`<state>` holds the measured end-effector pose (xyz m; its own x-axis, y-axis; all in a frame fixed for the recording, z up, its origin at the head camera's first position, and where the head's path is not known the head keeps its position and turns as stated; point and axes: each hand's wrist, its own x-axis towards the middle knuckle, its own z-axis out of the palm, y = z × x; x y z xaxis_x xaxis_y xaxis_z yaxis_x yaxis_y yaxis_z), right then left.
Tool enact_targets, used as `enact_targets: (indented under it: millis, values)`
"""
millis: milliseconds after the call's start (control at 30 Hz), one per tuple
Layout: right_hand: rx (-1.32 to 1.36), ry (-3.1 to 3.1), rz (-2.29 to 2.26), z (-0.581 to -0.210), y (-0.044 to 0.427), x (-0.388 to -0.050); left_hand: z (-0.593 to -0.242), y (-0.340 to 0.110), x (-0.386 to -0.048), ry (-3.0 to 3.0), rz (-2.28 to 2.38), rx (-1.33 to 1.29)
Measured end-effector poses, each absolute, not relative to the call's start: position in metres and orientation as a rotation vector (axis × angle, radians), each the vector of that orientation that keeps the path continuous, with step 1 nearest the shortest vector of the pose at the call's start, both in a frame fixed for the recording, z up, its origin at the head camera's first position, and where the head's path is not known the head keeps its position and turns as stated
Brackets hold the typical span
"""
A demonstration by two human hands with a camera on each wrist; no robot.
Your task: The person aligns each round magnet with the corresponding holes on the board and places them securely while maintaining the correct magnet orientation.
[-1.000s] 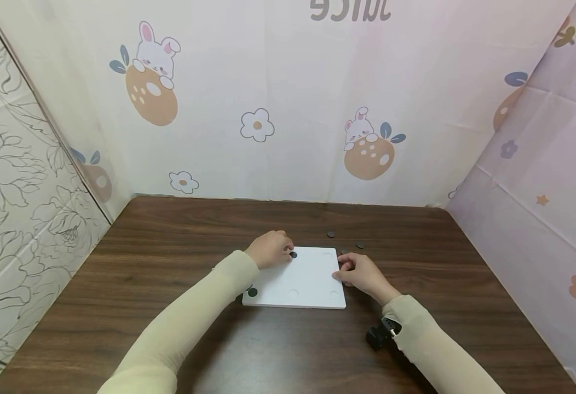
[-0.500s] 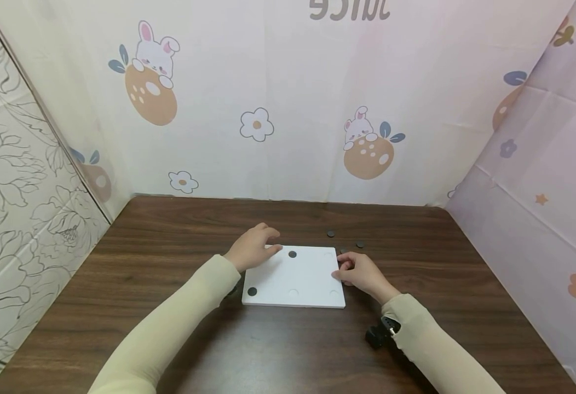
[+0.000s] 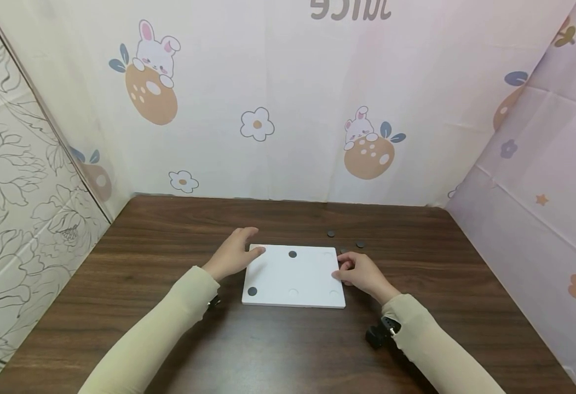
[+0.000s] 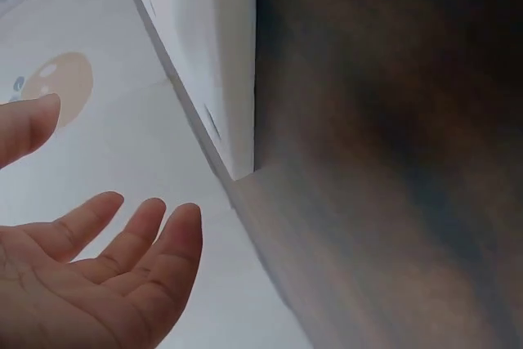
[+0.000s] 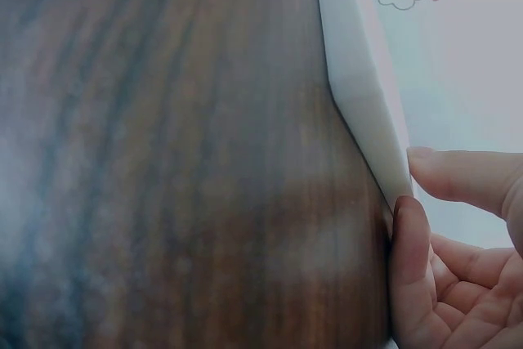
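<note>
A white board (image 3: 312, 273) lies flat on the brown table. One dark disc (image 3: 292, 254) sits near the middle of its far edge, another dark disc (image 3: 252, 291) at its near left corner. Round outlines show elsewhere on it. At the far left corner the left hand (image 3: 231, 254) is held with spread fingers and nothing in them; in the left wrist view this hand (image 4: 122, 284) is apart from the board (image 4: 204, 38). The right hand (image 3: 364, 276) pinches the board's right edge; its thumb and a finger meet the edge in the right wrist view.
Beyond the board's far right corner lie loose dark discs (image 3: 330, 233), (image 3: 360, 244) on the table (image 3: 278, 350), with another partly hidden beside the right hand. Patterned curtains (image 3: 293, 82) stand behind and at the sides.
The left hand has let go of the disc at the middle of the far edge and moved left to the board's far left corner. The disc stays on the board; the right hand keeps its place.
</note>
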<state>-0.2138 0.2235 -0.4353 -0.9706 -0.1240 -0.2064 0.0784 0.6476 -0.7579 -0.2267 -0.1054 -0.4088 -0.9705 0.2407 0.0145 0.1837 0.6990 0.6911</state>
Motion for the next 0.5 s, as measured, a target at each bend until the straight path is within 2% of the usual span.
enact_targets:
  millis: [233, 500]
  values:
    - [-0.038, 2.627, -1.23, -0.437, 0.224, -0.214, -0.411, -0.116, -0.221, 2.721, 1.301, 0.216]
    - [-0.04, 2.629, -1.226, -0.437, 0.224, -0.214, -0.416, -0.122, -0.215, 2.657, 1.243, 0.109]
